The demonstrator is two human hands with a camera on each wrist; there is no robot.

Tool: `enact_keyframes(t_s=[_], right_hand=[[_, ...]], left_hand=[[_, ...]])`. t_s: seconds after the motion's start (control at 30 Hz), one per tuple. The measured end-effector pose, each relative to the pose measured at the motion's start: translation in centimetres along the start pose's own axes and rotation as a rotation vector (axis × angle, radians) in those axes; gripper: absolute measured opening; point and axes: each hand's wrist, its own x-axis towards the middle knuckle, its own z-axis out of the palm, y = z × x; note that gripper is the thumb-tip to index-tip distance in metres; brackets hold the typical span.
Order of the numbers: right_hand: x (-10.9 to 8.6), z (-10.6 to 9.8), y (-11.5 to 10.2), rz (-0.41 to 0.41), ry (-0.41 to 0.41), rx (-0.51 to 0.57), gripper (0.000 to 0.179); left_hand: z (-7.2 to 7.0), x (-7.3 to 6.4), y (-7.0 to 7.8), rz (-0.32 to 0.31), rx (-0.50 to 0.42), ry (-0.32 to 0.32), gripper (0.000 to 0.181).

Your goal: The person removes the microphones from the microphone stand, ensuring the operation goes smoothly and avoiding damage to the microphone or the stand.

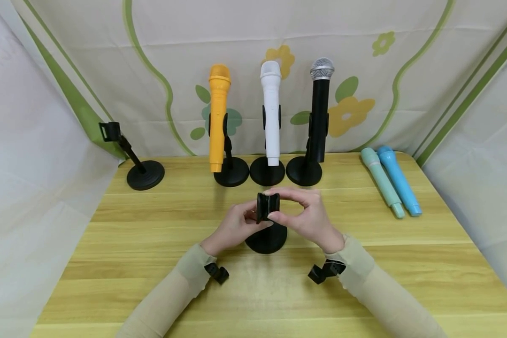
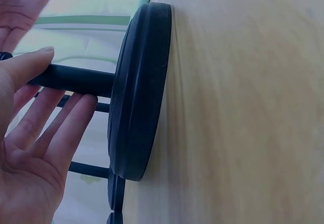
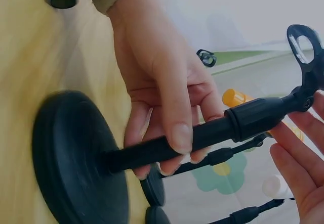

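A black desktop microphone stand (image 1: 266,240) is between my two hands at mid-table, its round base (image 2: 139,92) at the tabletop. With thumb and fingers my left hand (image 1: 235,226) holds the stem (image 3: 207,133) below the collar. At the top, my right hand (image 1: 310,216) pinches the clip (image 1: 268,207) between thumb and fingers in the head view. Behind stand three similar stands, carrying an orange microphone (image 1: 218,117), a white microphone (image 1: 272,112) and a black microphone (image 1: 319,112) with a silver grille.
Another black stand (image 1: 141,171) with an unfilled clip stands at the back left. On the right, a mint-green microphone (image 1: 382,183) and a blue microphone (image 1: 400,180) lie side by side. A patterned curtain (image 1: 253,23) hangs behind the wooden table (image 1: 143,253).
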Motion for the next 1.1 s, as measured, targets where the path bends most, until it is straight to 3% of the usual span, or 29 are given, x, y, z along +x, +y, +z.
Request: enact_keyframes(t_s=[0.2, 0.4, 0.77, 1.1], right_hand=[[-0.3, 0.0, 0.4, 0.014, 0.001, 0.002, 0.042], [-0.3, -0.1, 0.6, 0.027, -0.018, 0.005, 0.044], [-0.5, -0.1, 0.6, 0.064, -0.026, 0.036, 0.045], [-0.6, 0.3, 0.3, 0.067, 0.016, 0.039, 0.050]], left_hand=[[-0.3, 0.1, 2.5, 0.010, -0.006, 0.002, 0.024], [0.0, 0.2, -0.1, 0.019, -0.016, 0.002, 0.024], [-0.1, 0.2, -0.3, 0.034, -0.021, -0.007, 0.022], [-0.3, 0.1, -0.4, 0.044, -0.030, -0.016, 0.023]])
